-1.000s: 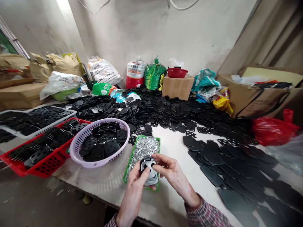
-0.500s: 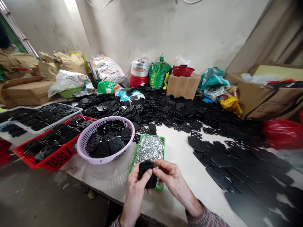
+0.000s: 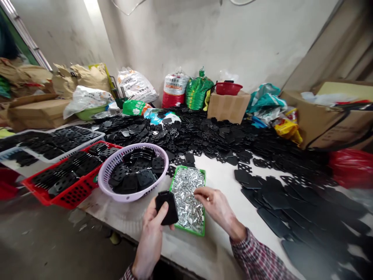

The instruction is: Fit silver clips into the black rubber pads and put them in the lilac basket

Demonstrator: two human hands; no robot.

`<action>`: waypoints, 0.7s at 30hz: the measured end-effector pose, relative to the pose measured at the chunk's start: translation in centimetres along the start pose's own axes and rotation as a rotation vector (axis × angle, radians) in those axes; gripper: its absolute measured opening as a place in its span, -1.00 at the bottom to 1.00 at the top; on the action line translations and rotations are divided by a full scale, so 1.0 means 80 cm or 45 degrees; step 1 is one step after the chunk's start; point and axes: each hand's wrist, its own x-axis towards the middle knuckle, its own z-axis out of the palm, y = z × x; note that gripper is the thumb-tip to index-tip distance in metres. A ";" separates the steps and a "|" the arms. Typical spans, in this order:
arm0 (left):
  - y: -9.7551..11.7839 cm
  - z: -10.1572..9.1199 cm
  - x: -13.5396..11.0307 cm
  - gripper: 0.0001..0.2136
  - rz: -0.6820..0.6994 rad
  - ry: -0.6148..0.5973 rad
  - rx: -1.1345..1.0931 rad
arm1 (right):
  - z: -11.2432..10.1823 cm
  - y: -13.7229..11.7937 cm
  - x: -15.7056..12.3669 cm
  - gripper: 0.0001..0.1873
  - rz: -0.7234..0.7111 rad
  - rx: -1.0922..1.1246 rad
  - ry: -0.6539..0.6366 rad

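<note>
My left hand (image 3: 153, 229) is closed on a flat black plate (image 3: 166, 208) with rounded corners, thumb pressed on its face. The plate is tilted over the near left corner of a green tray (image 3: 203, 229). Small shiny metal pins (image 3: 188, 190) fill that tray. At the tray's right side, my right hand (image 3: 215, 204) has its thumb and fingertips pinched together above the pins. Whether a pin is between those fingertips is too small to tell. Left of the tray, a round lilac basket (image 3: 105, 186) holds more black plates (image 3: 129, 182).
A red basket (image 3: 70, 200) of plates and a white tray (image 3: 87, 146) stand at the left. Loose black plates (image 3: 271, 190) spread across the right, with a large heap (image 3: 204, 132) behind. A cardboard box (image 3: 227, 107), sacks (image 3: 175, 91) and bags line the wall.
My hands have moved apart. The left has drawn the black plate left and turned it to a smooth face; the right has let go of it and now hovers over the pins.
</note>
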 end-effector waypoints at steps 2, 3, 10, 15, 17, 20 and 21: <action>0.003 0.000 -0.001 -0.68 -0.075 -0.122 -0.069 | 0.007 -0.002 0.003 -0.87 -0.113 -0.447 -0.131; 0.004 0.001 -0.002 -0.70 -0.109 -0.159 -0.085 | 0.013 -0.004 0.004 -0.89 -0.146 -0.617 -0.189; 0.003 0.002 -0.005 -0.70 -0.107 -0.172 -0.037 | 0.036 -0.005 0.000 -0.87 -0.178 -0.796 -0.275; 0.003 -0.002 -0.003 -0.68 -0.090 -0.139 -0.048 | 0.021 -0.003 -0.002 -0.91 -0.226 -0.765 -0.216; 0.002 -0.003 -0.001 -0.69 -0.080 -0.116 -0.069 | 0.022 -0.005 -0.001 -0.92 -0.247 -0.790 -0.278; 0.000 -0.005 0.003 -0.68 -0.077 -0.079 -0.119 | 0.028 -0.006 0.000 -0.89 -0.217 -0.758 -0.330; 0.000 -0.005 0.004 -0.67 -0.075 -0.063 -0.134 | 0.030 -0.004 0.001 -0.88 -0.201 -0.746 -0.323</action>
